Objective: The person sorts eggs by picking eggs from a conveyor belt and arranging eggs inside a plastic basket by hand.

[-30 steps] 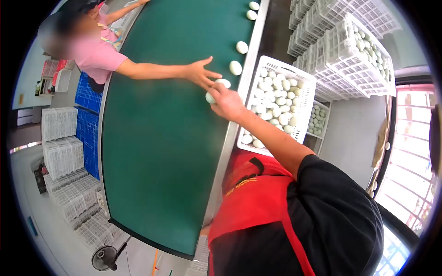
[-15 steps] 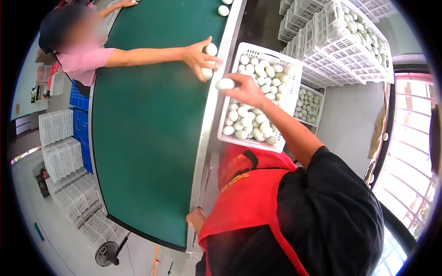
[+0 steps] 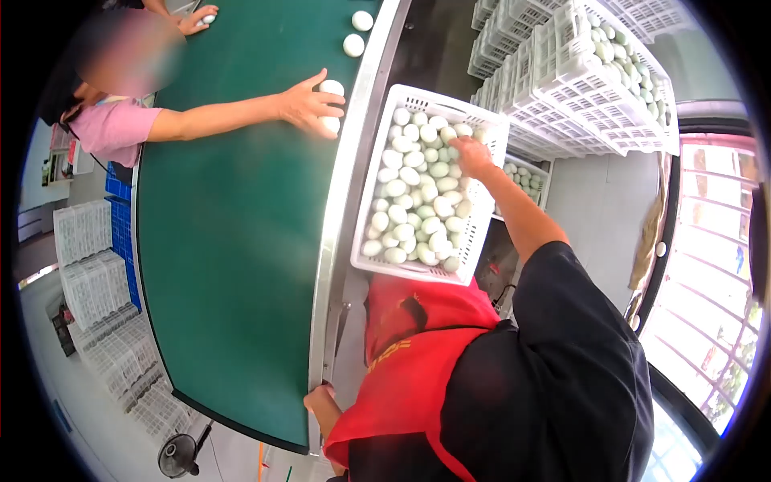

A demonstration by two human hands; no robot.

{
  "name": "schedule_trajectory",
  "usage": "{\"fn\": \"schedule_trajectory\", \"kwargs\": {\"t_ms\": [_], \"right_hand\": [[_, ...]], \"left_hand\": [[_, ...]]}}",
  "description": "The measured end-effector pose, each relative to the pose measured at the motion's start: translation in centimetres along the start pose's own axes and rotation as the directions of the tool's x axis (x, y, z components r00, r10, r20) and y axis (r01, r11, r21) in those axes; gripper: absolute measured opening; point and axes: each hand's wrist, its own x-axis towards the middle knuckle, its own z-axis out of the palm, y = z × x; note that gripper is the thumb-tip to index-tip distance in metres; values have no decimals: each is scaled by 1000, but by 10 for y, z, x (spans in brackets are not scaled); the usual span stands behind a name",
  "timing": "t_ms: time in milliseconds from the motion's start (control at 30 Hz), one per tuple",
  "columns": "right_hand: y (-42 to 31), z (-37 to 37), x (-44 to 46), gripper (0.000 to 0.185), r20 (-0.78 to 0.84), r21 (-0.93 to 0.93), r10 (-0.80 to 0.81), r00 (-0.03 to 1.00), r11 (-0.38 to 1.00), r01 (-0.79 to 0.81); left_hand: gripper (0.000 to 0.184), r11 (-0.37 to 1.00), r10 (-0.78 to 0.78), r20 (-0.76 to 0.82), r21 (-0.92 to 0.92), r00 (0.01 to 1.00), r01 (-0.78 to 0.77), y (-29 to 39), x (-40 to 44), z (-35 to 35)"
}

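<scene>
My right hand (image 3: 472, 157) is over the upper right of a white basket (image 3: 365, 189) full of pale eggs (image 3: 426, 181). Its fingers are drawn together against the eggs; whether one is between them is hidden. At the lower left, my left hand (image 3: 320, 397) is closed round the metal edge (image 3: 321, 321) of the green table (image 3: 233, 265). Two more eggs (image 3: 353, 45) lie near the table's far right edge. A co-worker's spread hand (image 3: 309, 106) touches two eggs (image 3: 331, 87) beside that edge.
The co-worker in pink (image 3: 120, 124) leans in across the table. Another person's hand (image 3: 197, 20) with an egg is at the top left. Stacked white crates (image 3: 554, 88) stand on the right, more crates (image 3: 88, 281) on the left, and a fan (image 3: 181, 455) below.
My right hand has gone from the table's edge into the basket; the egg it held can no longer be told apart. The co-worker's hand has drawn back left in view with two eggs.
</scene>
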Motion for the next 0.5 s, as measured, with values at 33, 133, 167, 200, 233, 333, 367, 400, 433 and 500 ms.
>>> {"fn": "schedule_trajectory", "kwargs": {"t_ms": [33, 133, 167, 200, 233, 333, 367, 400, 433, 500], "right_hand": [[2, -4, 2, 49, 21, 1, -4, 1000, 1000, 4], [-3, -13, 12, 44, -21, -127, 50, 999, 990, -52], [-5, -14, 16, 38, -206, -131, -75, 976, 990, 48], [-22, -25, 16, 36, -244, 15, -28, 969, 999, 33], [-47, -52, 12, 35, -274, 159, 20, 962, 987, 25], [-89, -91, 29, 34, -508, 323, -84, 857, 904, 281], [-104, -101, 41, 37, -536, 338, -107, 837, 881, 330], [-122, -111, 52, 40, -563, 353, -128, 816, 856, 377], [-145, -125, 59, 46, -604, 296, -148, 783, 870, 393], [-185, -146, 80, 62, -640, 190, -189, 745, 900, 392]], "left_hand": [[20, 1000, -7, 19, 0, 1000, 7, 1, -2, -3], [24, 1000, -15, 78, 21, 997, 14, 2, -6, -11], [25, 999, -20, 100, 29, 995, 18, 2, -5, -11], [26, 1000, -18, 124, 27, 992, 14, 1, -6, -11], [27, 1000, -18, 154, 22, 988, 15, 0, -5, -10], [31, 1000, -8, 253, 20, 967, 3, -2, -1, -10], [32, 1000, -8, 290, 21, 957, 2, -3, 1, -11], [34, 1000, -11, 322, 20, 947, 4, -3, 1, -11], [35, 1000, -9, 341, 19, 940, 2, -2, 2, -11], [36, 999, 11, 308, 28, 951, -20, 1, -2, -13]]}}
